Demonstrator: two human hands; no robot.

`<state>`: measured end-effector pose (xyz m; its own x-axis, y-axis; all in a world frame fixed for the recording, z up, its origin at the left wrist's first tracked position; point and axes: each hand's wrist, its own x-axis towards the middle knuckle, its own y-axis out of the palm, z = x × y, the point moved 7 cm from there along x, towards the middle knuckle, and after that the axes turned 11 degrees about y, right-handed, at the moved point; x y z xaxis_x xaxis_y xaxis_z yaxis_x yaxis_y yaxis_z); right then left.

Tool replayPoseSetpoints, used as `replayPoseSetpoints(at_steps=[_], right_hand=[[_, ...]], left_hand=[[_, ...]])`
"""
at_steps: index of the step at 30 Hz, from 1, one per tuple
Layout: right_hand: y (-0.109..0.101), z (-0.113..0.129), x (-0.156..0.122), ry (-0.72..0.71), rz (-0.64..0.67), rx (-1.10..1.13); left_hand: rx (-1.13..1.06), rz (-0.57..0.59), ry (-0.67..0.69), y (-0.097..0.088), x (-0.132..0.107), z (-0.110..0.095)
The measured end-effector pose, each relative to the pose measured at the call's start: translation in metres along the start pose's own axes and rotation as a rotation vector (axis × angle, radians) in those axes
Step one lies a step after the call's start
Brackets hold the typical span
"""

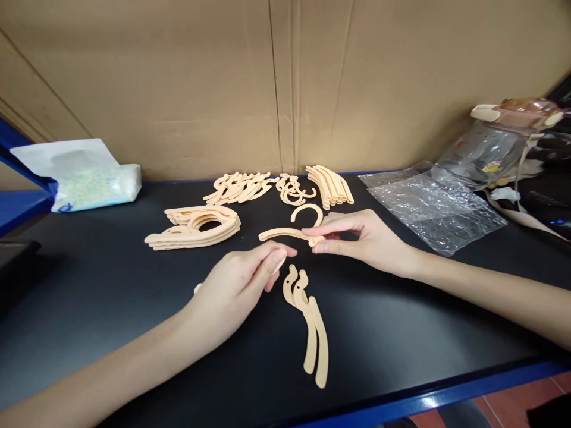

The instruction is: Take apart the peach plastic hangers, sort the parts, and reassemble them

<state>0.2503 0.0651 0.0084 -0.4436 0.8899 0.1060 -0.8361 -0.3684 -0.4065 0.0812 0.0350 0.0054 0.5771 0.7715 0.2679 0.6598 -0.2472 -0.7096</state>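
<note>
My right hand (357,238) pinches the joint of a partly built beige plastic hanger between thumb and fingers. Its hook (307,208) curves up toward the wall and one curved arm (285,232) points left. My left hand (241,273) is closed just left of it, around a beige hanger arm that is mostly hidden; one pale end (197,288) peeks out behind the wrist. On the black table (379,345) below both hands, loose hanger arms (310,333) lie overlapping, some with wavy notched tops.
Stacked folded hangers (196,229) lie at left. Behind are wavy arms (241,187), loose hooks (292,189) and stacked curved arms (330,185). A tissue pack (96,184) sits back left. Clear plastic bags (437,205) and a large strapped bottle (491,145) occupy the right. Cardboard (200,89) stands behind.
</note>
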Motion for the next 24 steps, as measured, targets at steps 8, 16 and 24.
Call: replayPoseSetpoints(at_steps=[8, 16, 24], right_hand=[[0.023, -0.002, -0.004, -0.003, 0.115, 0.065], [0.023, -0.004, -0.004, 0.005, 0.137, 0.101], [0.028, 0.0, -0.008, -0.038, 0.177, 0.082]], left_hand=[[0.207, 0.005, 0.198, 0.008, 0.002, -0.007], [0.467, 0.023, 0.393, 0.01, 0.0, -0.016], [0.465, 0.034, 0.441, 0.016, -0.001, -0.014]])
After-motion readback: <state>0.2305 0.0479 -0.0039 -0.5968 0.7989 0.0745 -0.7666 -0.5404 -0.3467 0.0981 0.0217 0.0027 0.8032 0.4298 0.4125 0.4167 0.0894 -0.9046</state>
